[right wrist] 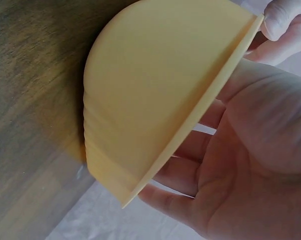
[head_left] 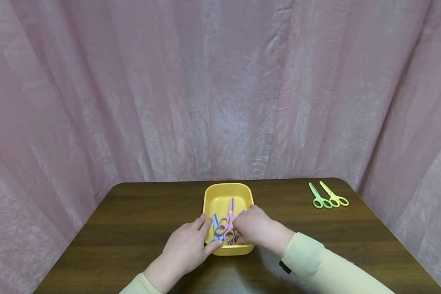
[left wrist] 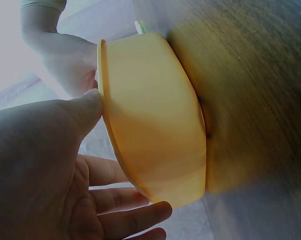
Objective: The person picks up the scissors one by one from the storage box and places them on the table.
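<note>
A yellow bin [head_left: 220,188] holds several scissors. Pink scissors [head_left: 230,214] lie on top, blades pointing away, with blue scissors [head_left: 216,222] to their left. Something orange [head_left: 239,241] shows beneath them. My left hand [head_left: 188,247] rests on the bin's near-left corner, its thumb at the near rim and its fairly straight fingers along the left rim. Over the right rim, my right hand [head_left: 259,228] reaches into the bin among the scissors. Its fingertips are hidden from the head view and behind the bin's wall [right wrist: 155,85] in the right wrist view.
Green scissors [head_left: 319,198] and yellow scissors [head_left: 333,196] lie side by side at the far right of the dark wooden table [head_left: 143,216]. A pink curtain [head_left: 220,102] hangs behind the table and along both sides.
</note>
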Demonstrator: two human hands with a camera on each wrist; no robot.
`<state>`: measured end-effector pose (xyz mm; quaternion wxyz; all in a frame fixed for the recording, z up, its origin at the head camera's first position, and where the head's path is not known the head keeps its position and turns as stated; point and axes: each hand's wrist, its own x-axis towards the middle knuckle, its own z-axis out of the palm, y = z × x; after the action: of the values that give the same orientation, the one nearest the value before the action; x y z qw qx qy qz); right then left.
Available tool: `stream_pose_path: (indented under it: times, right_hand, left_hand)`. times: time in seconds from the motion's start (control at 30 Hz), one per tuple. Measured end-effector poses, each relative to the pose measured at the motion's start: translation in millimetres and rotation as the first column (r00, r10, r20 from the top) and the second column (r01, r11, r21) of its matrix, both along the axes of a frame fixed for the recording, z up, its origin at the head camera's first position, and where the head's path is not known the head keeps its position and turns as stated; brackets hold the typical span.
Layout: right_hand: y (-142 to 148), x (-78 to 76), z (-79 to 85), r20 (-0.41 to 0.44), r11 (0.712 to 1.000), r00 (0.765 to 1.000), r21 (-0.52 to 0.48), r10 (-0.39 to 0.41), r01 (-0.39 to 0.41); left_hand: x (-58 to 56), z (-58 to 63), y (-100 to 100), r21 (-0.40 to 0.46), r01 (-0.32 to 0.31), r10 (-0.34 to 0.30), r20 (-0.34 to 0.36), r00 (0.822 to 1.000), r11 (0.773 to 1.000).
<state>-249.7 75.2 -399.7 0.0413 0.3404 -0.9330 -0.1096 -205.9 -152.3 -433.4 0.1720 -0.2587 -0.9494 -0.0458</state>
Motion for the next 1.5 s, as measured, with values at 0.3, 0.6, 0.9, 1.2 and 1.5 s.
stream_pose_path:
  times: [0.3,0.6,0.9,1.2,1.5]
  right_hand:
    - [-5,-3.0,-4.6,0.038,0.999,0.999,0.032,-0.038,0.037]
    - [-3,-3.2,-7.0,0.001,1.0,1.0,0.004,-0.011,0.011]
    - [-1,-3.1,-11.4,0.03,0.996,0.999,-0.082,-0.035,0.037]
    - [0,-1.4,-15.6,0.011,0.99,0.999,-0.135,-0.043,0.044]
    - [-1,-2.8,-22.0,-0.111,0.995,0.994,-0.104,-0.003,-0.009]
  left_hand:
    - [0.3,0.3,0,0.001,0.0,0.0,0.016,1.0,1.0]
    - [0.6,1.7,-1,0.002,0.007,-0.007,0.014,1.0,1.0]
    - [0.8,0.6,-1,-0.004,0.004,-0.004,0.007,1.0,1.0]
    - [0.1,-0.4,-1,0.001,0.013,-0.013,-0.013,1.0,1.0]
    - [-0.7,-1.5,-1,0.006,0.015,-0.015,-0.027,1.0,1.0]
